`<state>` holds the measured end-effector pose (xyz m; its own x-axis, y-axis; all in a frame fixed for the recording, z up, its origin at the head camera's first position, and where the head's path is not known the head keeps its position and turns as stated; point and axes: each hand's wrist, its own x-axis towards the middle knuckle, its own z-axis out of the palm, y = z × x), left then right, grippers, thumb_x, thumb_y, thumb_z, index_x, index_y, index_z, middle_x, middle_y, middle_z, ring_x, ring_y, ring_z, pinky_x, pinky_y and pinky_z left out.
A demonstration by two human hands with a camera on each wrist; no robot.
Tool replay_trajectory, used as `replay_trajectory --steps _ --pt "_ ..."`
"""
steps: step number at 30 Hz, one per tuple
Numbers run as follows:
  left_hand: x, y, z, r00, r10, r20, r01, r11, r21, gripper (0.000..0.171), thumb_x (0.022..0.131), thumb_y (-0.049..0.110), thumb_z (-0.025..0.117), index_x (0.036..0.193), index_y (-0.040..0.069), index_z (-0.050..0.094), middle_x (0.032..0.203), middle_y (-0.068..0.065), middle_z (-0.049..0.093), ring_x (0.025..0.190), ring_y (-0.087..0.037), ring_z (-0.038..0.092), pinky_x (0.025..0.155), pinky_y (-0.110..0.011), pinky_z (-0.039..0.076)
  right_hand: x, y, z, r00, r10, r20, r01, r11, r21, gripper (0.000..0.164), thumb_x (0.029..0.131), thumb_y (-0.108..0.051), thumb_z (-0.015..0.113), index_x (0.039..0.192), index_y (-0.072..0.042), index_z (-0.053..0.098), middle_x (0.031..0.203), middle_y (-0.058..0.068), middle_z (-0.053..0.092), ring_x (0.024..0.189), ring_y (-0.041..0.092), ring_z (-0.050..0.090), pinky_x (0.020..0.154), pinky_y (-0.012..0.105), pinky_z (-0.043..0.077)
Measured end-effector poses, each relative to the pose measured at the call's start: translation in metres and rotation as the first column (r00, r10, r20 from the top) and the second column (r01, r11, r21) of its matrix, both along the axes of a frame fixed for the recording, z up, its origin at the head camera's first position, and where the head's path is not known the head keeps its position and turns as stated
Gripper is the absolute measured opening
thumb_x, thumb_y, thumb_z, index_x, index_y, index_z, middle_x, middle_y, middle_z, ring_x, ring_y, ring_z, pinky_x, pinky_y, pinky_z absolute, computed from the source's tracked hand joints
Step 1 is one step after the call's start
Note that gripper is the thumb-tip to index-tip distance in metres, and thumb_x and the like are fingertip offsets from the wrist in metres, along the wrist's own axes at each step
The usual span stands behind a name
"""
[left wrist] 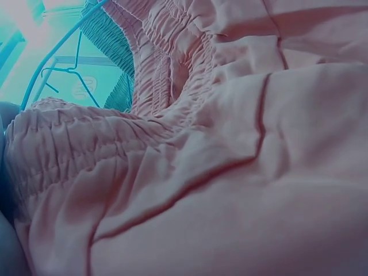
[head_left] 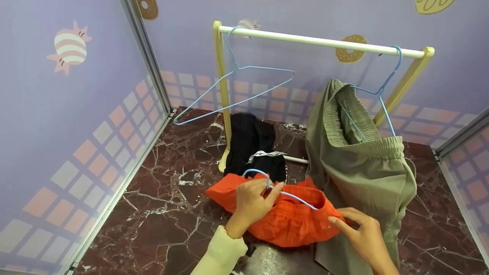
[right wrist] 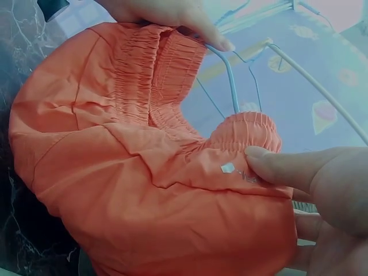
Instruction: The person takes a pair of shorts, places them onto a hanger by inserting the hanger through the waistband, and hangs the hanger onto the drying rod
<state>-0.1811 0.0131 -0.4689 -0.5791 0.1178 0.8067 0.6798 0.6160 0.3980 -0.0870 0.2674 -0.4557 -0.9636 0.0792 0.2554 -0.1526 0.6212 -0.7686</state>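
Orange shorts [head_left: 294,225] with a gathered elastic waistband hang from a blue wire hanger [head_left: 298,199] in front of the rack. My left hand [head_left: 254,200] grips the hanger near the base of its hook, over the waistband. At the other end of the waistband, my right hand [head_left: 361,231] pinches the fabric between thumb and fingers. In the right wrist view the thumb presses beside a small white logo on the shorts [right wrist: 155,178], and the hanger's arm [right wrist: 231,80] runs down into the waist opening. Pinkish in the left wrist view, the shorts [left wrist: 190,172] fill most of the picture.
A white-barred rack [head_left: 321,39] stands behind, with an unused blue hanger [head_left: 233,110] at its left end. Olive trousers [head_left: 359,164] hang on another hanger at the right, close to my right hand. Black clothing [head_left: 250,137] lies on the marbled floor [head_left: 164,214].
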Motion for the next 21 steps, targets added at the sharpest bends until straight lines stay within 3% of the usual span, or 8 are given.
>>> replay_trajectory --steps 5,9,15,21 --pt "0.001 0.001 0.001 1.000 -0.021 0.001 0.021 1.000 0.009 0.040 0.083 0.035 0.064 0.052 0.022 0.043 0.047 0.010 0.039 0.041 -0.001 0.035 0.045 -0.012 0.018 -0.002 -0.005 -0.002 1.000 0.011 -0.027 -0.011 1.000 0.016 0.012 0.074 -0.020 0.075 0.082 -0.027 0.070 0.081 -0.009 0.067 0.068 0.003 0.059 0.061 0.012 0.044" --pt "0.002 0.003 0.002 0.999 -0.034 -0.010 0.034 0.999 0.011 0.041 0.083 0.034 0.064 0.051 0.021 0.043 0.047 0.010 0.038 0.042 -0.001 0.037 0.045 -0.012 0.019 -0.003 -0.008 -0.003 1.000 -0.029 0.006 0.028 0.997 0.074 0.021 0.069 -0.026 0.079 0.087 -0.029 0.068 0.083 -0.011 0.066 0.070 0.001 0.058 0.063 0.013 0.043" --pt "0.004 0.006 0.001 0.999 -0.034 -0.032 0.033 0.999 -0.028 0.043 0.083 0.037 0.064 0.051 0.021 0.041 0.046 0.010 0.033 0.041 -0.003 0.036 0.044 -0.014 0.018 -0.006 -0.017 -0.004 1.000 -0.024 -0.007 0.024 0.982 0.186 0.050 0.065 -0.037 0.080 0.111 -0.030 0.063 0.103 -0.016 0.061 0.092 0.004 0.058 0.077 0.010 0.039" --pt "0.005 0.009 0.001 0.998 -0.056 -0.022 0.054 0.994 -0.092 0.041 0.085 0.039 0.061 0.053 0.022 0.041 0.047 0.011 0.031 0.042 -0.002 0.031 0.044 -0.013 0.016 -0.008 -0.032 -0.003 0.994 0.077 -0.074 -0.058 0.973 0.225 0.051 0.071 -0.037 0.075 0.119 -0.030 0.059 0.122 -0.008 0.052 0.112 0.013 0.047 0.091 0.017 0.033"
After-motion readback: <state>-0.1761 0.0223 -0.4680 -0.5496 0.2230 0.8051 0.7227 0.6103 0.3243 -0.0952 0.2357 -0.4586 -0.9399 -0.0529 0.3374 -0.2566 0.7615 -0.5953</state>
